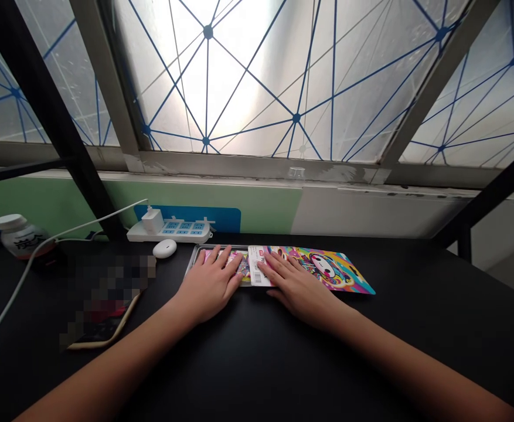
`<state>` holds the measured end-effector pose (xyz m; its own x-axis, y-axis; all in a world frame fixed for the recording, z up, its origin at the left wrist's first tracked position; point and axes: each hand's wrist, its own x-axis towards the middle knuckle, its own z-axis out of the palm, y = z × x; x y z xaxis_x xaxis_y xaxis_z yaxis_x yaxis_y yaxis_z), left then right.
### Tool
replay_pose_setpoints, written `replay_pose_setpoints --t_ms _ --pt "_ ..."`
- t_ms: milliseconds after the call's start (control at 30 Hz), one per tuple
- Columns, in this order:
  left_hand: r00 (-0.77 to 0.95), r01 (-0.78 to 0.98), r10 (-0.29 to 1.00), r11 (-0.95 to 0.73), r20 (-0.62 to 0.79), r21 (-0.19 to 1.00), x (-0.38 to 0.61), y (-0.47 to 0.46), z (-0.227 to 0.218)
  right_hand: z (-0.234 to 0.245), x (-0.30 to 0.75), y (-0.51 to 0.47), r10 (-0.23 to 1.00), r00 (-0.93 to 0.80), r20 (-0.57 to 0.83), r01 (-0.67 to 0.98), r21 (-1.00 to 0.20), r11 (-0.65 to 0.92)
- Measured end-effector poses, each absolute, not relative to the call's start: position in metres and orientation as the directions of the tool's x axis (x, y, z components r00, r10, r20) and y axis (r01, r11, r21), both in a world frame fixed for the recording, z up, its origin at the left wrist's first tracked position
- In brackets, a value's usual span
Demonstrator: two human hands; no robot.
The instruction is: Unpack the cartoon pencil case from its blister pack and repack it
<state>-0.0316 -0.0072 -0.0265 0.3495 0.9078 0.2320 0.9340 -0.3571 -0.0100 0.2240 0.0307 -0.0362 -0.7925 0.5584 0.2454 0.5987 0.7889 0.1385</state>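
Observation:
Both my hands lie flat on the black table, fingers stretched out. My left hand (213, 281) rests on a shallow metal tin (194, 258) with a colourful pink lining. My right hand (294, 284) presses on a bright cartoon-printed lid or card (327, 268) with a white label strip (257, 264), which overlaps the tin's right end. Neither hand grips anything.
A white power strip (169, 230) with a plugged charger and cable sits by the wall. Beside it lie a white earbud case (164, 248), a white-capped jar (19, 235) at far left, and a blurred phone-like object (102, 316). Black frame posts stand on both sides.

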Motion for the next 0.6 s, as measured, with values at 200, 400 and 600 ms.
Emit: replay_pose_setpoints --t_ms 200,400,600 --pt "0.31 0.942 0.939 -0.324 0.147 0.086 -0.033 -0.006 -0.018 -0.038 0.241 0.04 0.562 -0.795 0.228 0.595 0.112 0.796" --pt "0.274 0.948 0.956 -0.286 0.103 0.138 -0.041 -0.005 -0.009 -0.033 0.27 0.056 0.542 -0.816 0.202 0.564 0.072 0.823" --pt "0.278 0.945 0.952 -0.295 0.13 0.143 -0.045 -0.002 -0.01 -0.029 0.281 0.064 0.536 -0.822 0.193 0.554 0.055 0.83"
